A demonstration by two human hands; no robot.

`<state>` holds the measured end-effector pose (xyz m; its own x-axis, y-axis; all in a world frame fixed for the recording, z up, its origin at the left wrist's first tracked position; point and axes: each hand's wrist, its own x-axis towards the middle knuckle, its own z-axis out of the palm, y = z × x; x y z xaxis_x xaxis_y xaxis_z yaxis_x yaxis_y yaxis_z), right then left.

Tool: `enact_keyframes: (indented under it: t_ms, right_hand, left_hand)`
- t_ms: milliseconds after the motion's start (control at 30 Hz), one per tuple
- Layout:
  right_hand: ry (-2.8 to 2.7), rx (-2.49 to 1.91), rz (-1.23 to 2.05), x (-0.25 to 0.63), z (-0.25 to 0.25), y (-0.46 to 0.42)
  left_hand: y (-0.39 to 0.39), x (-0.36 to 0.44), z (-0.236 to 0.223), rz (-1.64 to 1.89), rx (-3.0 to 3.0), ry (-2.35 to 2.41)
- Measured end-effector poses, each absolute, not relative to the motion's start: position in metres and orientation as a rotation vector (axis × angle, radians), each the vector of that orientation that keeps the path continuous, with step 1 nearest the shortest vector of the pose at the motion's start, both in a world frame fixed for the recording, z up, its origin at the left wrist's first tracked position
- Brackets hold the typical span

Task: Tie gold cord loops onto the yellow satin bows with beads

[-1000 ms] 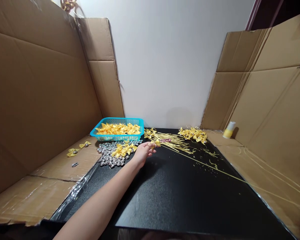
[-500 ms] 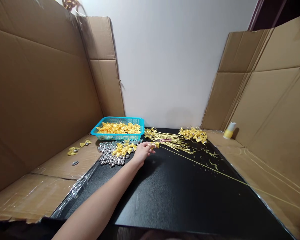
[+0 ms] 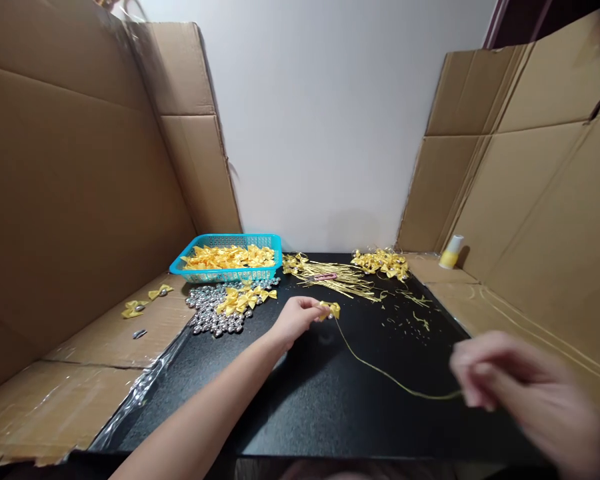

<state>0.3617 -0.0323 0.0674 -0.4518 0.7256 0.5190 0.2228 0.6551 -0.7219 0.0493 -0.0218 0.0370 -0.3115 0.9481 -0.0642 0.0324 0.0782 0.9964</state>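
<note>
While the left hand [image 3: 296, 319] pinches a yellow bow [image 3: 335, 309] below frame centre and the right hand [image 3: 513, 380], blurred, seemingly pinches a slack cord [image 3: 380, 369], a hard tug could dislodge the bow.

Craft workspace: bows [image 3: 227, 256], beads [image 3: 205, 308], cardboard [image 3: 70, 180]

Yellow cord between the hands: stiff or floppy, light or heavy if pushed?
Probably floppy: the cord curves loosely from the yellow bow in the left hand to the blurred right hand. Likely light, being so thin. Pushed endwise, it would probably buckle, given the slack.
</note>
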Motion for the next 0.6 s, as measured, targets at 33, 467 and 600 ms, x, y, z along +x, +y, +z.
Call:
enact_keyframes:
  t_ms: [33,467,600]
  right_hand:
    - [-2.081,-0.699,0.875,0.341,0.067,-0.037]
    - [-2.025,-0.766,1.203,0.250,0.023,-0.049]
    - [-1.960,-0.825,1.254,0.250,0.022,-0.052]
  left_hand:
    - [-0.025,0.056,0.038,1.314,1.025,1.499]
    - [-0.077,0.071,0.037,0.941,0.948,1.295]
    - [-0.088,0.072,0.030,0.980,0.860,1.276]
